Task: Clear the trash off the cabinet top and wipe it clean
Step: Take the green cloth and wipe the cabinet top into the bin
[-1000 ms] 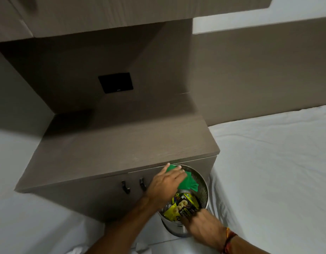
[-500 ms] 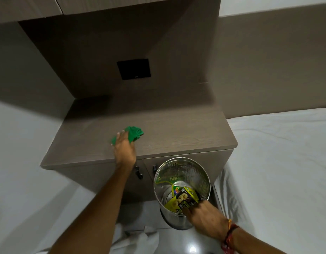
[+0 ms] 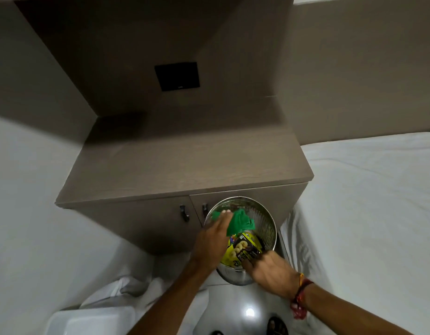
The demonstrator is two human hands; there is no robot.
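Head view, left hand (image 3: 215, 234) clutching green cloth (image 3: 239, 222) over bin (image 3: 269, 228), right hand (image 3: 272, 269) gripping rim

Matt wood-grain cabinet top (image 3: 185, 163), shiny perforated metal bin (image 3: 267, 228), green cloth (image 3: 240, 222).

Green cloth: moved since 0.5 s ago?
Yes. The green cloth, in the left hand, went from the cabinet top down and right, over the metal bin in front of the cabinet doors.
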